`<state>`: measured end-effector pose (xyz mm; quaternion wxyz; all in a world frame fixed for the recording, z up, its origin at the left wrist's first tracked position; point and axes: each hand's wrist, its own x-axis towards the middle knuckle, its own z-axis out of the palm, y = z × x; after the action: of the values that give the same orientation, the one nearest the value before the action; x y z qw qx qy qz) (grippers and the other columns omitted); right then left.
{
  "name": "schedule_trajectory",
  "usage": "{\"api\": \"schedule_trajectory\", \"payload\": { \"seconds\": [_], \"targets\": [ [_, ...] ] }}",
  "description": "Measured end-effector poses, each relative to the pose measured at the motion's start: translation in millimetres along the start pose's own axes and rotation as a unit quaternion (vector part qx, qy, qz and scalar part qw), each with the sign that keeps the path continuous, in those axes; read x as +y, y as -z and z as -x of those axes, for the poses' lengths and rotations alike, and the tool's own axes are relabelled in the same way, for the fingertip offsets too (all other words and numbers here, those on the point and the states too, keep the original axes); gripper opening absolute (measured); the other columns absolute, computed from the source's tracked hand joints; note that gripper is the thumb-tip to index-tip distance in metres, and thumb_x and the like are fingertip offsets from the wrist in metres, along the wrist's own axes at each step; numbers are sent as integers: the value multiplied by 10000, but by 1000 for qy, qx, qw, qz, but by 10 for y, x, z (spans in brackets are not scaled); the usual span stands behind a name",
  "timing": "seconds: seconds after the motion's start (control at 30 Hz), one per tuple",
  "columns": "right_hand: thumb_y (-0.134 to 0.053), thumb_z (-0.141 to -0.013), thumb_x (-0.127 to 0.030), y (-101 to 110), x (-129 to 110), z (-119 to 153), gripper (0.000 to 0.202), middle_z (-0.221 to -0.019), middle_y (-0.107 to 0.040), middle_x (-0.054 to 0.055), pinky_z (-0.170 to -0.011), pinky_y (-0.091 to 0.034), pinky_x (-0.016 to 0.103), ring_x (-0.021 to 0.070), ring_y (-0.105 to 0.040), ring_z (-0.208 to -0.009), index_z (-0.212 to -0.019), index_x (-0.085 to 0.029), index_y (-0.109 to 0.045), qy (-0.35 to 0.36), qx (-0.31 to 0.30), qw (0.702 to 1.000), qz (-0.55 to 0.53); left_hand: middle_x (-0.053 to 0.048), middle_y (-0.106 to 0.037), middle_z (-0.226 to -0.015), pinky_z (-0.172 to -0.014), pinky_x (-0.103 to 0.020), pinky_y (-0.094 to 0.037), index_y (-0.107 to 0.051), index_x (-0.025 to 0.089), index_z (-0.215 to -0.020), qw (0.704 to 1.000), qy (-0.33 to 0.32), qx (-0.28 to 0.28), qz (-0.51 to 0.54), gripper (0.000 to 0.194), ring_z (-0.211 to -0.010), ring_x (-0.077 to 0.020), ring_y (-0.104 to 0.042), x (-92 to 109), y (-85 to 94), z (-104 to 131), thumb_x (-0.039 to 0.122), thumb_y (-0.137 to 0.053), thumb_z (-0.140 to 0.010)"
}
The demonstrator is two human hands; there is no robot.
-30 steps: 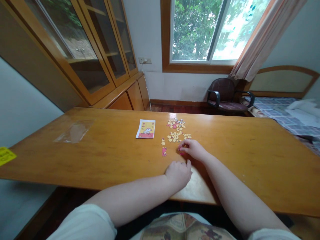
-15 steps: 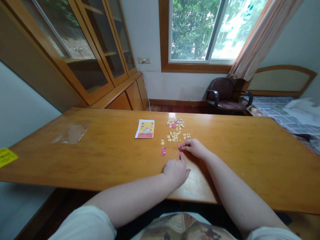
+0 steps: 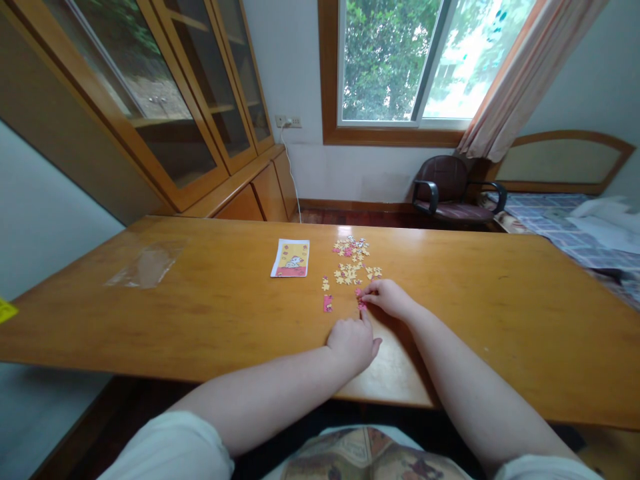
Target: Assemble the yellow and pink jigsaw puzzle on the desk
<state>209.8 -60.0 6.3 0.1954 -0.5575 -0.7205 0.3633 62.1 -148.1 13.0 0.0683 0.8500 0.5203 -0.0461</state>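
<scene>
Pink puzzle piece (image 3: 359,303) pinched at right hand (image 3: 389,298) fingertips, at 12 o'clock from left hand (image 3: 353,343) — left forefinger touching, other fingers curled.

Two hands, the left hand (image 3: 353,343) and the right hand (image 3: 391,298), lie near mid-frame on one worktop (image 3: 210,313). One picture card (image 3: 291,258), one pink joined strip (image 3: 328,303) and one loose heap of puzzle pieces (image 3: 353,263), too small to count, sit above them. One chair (image 3: 450,190) stands upper right, one clear bag (image 3: 145,263) lies at left.
</scene>
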Motion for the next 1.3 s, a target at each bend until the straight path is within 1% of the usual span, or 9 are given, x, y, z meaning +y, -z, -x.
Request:
{"api": "schedule_trajectory", "payload": {
  "seconds": [0.23, 0.4, 0.63, 0.73, 0.83, 0.97, 1.1, 1.2, 1.3],
  "targets": [
    [-660, -794, -228, -16, -7, -12, 116, -857, -738, 33, -726, -474, 259, 163, -645, -775, -847, -208, -761, 36, 8, 996, 77, -194, -687, -934, -683, -357, -482, -415, 42, -1403, 1000, -3, 1, 0, 699, -827, -285, -671, 7, 6, 0, 500, -501, -882],
    [-658, -792, -195, -34, -19, -12, 107, -851, -722, 31, -710, -461, 246, 150, -629, -761, -839, -206, -753, 45, 15, 992, 119, -202, -681, -940, -685, -355, -477, -373, 34, -1427, 1000, -4, -2, 0, 730, -838, -282, -669, 8, -8, -6, 510, -487, -886],
    [-650, -781, -162, -38, -34, -4, 105, -815, -711, 14, -681, -449, 232, 136, -620, -732, -824, -206, -735, 35, 16, 993, 113, -201, -681, -936, -688, -361, -477, -383, 36, -1423, 1000, -5, 1, 5, 717, -836, -292, -671, 7, -15, -12, 498, -490, -885],
    [-652, -780, -171, -47, -38, 0, 84, -803, -699, 15, -662, -439, 230, 136, -610, -717, -808, -202, -725, 35, 20, 991, 128, -200, -683, -934, -691, -360, -480, -388, 32, -1418, 1000, -4, 3, 7, 723, -829, -288, -671, 4, -27, -19, 501, -498, -879],
    [-652, -783, -184, -45, -43, 13, 67, -811, -688, 27, -681, -439, 240, 145, -605, -736, -801, -194, -716, 44, 28, 988, 143, -199, -683, -937, -690, -362, -482, -391, 34, -1416, 1000, -6, 5, 5, 717, -830, -289, -671, 0, -33, -23, 500, -497, -881],
    [-650, -787, -220, 16, -35, 47, 74, -821, -674, 41, -716, -443, 252, 154, -596, -764, -776, -186, -715, 56, 47, 988, 136, -201, -682, -937, -684, -357, -483, -391, 30, -1417, 1000, -4, 5, 0, 727, -827, -287, -671, -2, -14, -18, 506, -500, -878],
    [-595, -782, -176, 100, -12, 82, 133, -827, -665, 36, -708, -445, 243, 144, -586, -746, -792, -182, -727, 77, 65, 988, 120, -196, -686, -900, -671, -361, -491, -380, 16, -1421, 1000, 2, -1, -5, 754, -813, -290, -675, 2, 21, -13, 514, -513, -870],
    [-570, -765, -140, 109, -13, 96, 184, -817, -660, 35, -732, -451, 240, 145, -590, -758, -797, -185, -745, 108, 36, 985, 131, -190, -691, -882, -672, -362, -497, -385, 15, -1418, 1000, 6, -1, -9, 751, -811, -291, -678, 4, 39, -9, 511, -518, -870],
    [-570, -750, -128, 90, -25, 101, 201, -790, -662, 41, -742, -462, 248, 157, -598, -763, -794, -186, -757, 113, 6, 982, 149, -192, -695, -887, -677, -360, -502, -395, 15, -1412, 1000, 7, 3, -9, 752, -811, -292, -681, -2, 52, -5, 517, -525, -866]
  ]
}}
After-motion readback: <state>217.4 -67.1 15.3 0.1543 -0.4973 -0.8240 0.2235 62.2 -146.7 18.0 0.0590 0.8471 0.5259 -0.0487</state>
